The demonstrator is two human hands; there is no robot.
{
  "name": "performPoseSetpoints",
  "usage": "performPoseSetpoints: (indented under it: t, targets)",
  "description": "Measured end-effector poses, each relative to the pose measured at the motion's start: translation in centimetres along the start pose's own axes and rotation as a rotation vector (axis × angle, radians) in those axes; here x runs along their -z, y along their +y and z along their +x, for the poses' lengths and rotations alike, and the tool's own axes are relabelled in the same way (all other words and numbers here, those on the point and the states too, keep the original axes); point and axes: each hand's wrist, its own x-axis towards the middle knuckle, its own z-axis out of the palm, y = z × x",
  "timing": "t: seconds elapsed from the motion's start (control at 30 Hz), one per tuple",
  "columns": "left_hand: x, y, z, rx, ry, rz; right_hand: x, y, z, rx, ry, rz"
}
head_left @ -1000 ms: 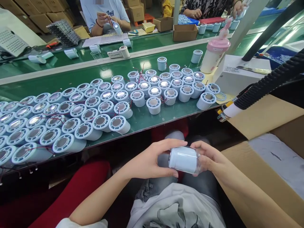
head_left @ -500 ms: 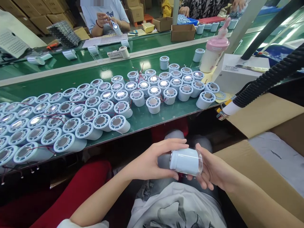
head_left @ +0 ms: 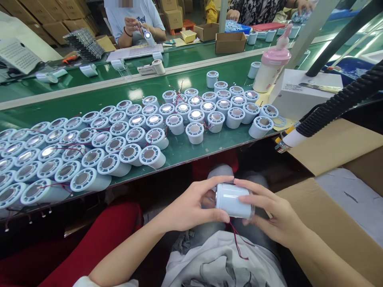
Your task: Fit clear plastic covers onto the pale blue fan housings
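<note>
I hold the pale-blue cylinder (head_left: 229, 199) over my lap (head_left: 206, 230), left hand (head_left: 196, 204) gripping one end, right hand (head_left: 278, 213) the other; probably light, stiff, slick-walled, best held by its ends, sparing the thin wires (head_left: 235, 240), whose attachment I cannot make out.

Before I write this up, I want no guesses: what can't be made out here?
In the head view:
Held blue cylinder: underside, facing away from the camera.
Wires: upper ends, hidden by the cylinder or left hand.
Leftmost blue cylinders: cut off by the left edge.
Open carton: right side, cut off by the right edge.
Print on the white box: too small.
</note>
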Motion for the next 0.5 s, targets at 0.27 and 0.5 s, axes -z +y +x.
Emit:
performPoseSetpoints:
  t: [0.27, 0.5]
  targets:
    - [-0.1, -0.8, 0.0, -0.025, -0.043, -0.067, -0.1, 0.0, 0.2, -0.476, 0.066, 0.609]
    - [1.5, -1.9, 1.4, 0.185, -0.096, -0.100, -1.1, 1.5, 0.6, -0.583, 0.016, 0.588]
